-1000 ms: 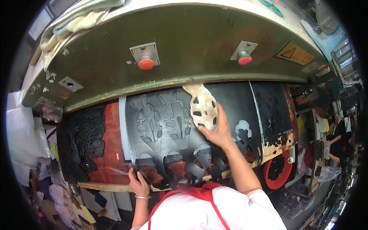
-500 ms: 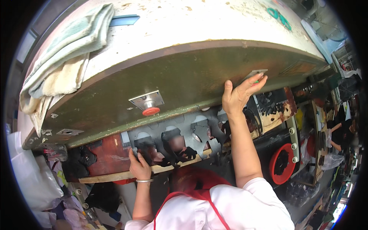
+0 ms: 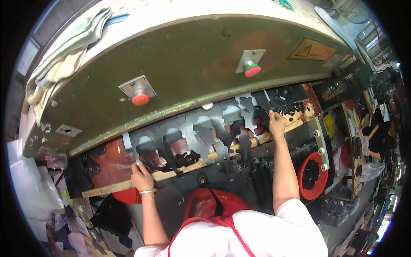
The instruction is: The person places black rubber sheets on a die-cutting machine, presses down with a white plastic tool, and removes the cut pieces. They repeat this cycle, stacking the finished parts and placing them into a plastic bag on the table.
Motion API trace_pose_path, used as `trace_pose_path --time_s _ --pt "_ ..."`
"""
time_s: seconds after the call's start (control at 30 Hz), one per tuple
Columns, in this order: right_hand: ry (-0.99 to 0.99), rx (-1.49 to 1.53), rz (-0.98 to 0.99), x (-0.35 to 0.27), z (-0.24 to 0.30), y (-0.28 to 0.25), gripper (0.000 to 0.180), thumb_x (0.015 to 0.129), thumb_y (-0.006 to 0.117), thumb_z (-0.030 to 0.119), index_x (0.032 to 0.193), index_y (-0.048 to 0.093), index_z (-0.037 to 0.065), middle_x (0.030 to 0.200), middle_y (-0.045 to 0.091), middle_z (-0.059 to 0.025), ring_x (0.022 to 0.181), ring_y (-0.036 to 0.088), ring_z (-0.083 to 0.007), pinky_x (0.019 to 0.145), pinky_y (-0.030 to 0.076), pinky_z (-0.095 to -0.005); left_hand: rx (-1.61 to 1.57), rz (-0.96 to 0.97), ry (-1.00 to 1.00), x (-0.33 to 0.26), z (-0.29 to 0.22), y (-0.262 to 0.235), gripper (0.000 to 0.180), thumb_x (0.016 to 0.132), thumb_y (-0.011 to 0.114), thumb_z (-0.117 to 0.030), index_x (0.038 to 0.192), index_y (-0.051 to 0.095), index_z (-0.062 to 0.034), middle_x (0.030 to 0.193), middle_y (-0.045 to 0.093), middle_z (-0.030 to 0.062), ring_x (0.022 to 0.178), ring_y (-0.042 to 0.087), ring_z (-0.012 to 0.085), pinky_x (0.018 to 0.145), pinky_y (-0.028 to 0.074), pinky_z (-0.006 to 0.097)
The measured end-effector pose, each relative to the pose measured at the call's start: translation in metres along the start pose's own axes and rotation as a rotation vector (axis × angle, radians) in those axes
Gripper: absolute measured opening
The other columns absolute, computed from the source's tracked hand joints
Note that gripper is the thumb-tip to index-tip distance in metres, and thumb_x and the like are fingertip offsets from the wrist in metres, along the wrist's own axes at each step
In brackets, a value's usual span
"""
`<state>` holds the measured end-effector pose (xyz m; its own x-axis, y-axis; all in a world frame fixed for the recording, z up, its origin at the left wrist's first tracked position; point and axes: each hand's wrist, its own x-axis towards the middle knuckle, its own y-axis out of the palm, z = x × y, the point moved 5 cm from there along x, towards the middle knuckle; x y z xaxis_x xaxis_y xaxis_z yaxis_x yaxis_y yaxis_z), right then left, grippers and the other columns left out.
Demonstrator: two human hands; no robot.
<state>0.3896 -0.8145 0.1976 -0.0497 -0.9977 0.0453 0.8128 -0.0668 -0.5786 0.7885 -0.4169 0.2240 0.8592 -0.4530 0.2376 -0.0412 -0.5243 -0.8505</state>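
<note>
Left hand point(image 3: 141, 179): clamped on the cut-out dark sheet point(image 3: 201, 132) (near-left edge).
Right hand point(image 3: 277, 123): pinched the sheet's right part.

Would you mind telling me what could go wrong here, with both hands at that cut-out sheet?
Both the left hand and the right hand grip the black cut-out sheet right at the edge of the press head, so fingers could get pinched. The sheet's thin webs may also tear or snag on the wooden strip.

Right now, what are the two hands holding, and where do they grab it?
Both grip the black cut-out sheet: the left hand pinches its lower left edge, the right hand its right part.
</note>
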Motion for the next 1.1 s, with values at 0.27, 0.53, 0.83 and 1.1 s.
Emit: trace_pose_path --time_s 0.27,0.53,0.83,1.1 --pt "0.017 -0.223 -0.005 -0.076 0.019 -0.083 0.025 0.087 0.065 0.023 0.082 0.065 -0.001 0.064 0.059 -0.0154 0.059 0.057 -0.0269 0.063 0.046 -0.0386 -0.268 0.009 -0.008 -0.076 0.031 -0.039 0.026 0.101 0.038 -0.022 0.09 0.048 0.0 0.075 0.05 0.0186 0.068 0.048 0.0326 0.066 0.041 0.041" --pt "-0.688 -0.285 0.519 -0.175 0.139 0.046 0.092 0.059 0.081 0.032 0.138 0.043 0.005 0.133 0.04 -0.0358 0.125 0.035 -0.0518 0.104 0.035 -0.0505 -0.122 0.06 -0.087 -0.055 0.014 -0.057 0.038 0.095 0.053 -0.023 0.129 0.054 -0.0068 0.088 0.066 0.0164 0.076 0.065 0.028 0.072 0.049 0.041" --pt "-0.266 0.37 0.616 -0.205 0.113 0.006 0.091 0.059 0.081 0.009 0.138 0.036 0.009 0.117 0.051 -0.0238 0.109 0.052 -0.0327 0.093 0.045 -0.0419 0.194 -0.049 0.107 -0.112 0.021 -0.066 0.034 0.094 0.054 -0.023 0.128 0.058 -0.0181 0.084 0.065 0.0143 0.072 0.062 0.0363 0.062 0.048 0.047" --pt "-0.178 0.728 0.459 -0.18 0.094 -0.077 0.077 0.065 0.078 -0.004 0.129 0.034 0.004 0.118 0.056 -0.0158 0.105 0.058 -0.0208 0.089 0.047 -0.033 0.275 -0.016 0.029 -0.146 0.039 -0.087 0.034 0.095 0.054 -0.021 0.129 0.056 -0.0177 0.093 0.067 0.0136 0.081 0.064 0.0346 0.066 0.051 0.043"
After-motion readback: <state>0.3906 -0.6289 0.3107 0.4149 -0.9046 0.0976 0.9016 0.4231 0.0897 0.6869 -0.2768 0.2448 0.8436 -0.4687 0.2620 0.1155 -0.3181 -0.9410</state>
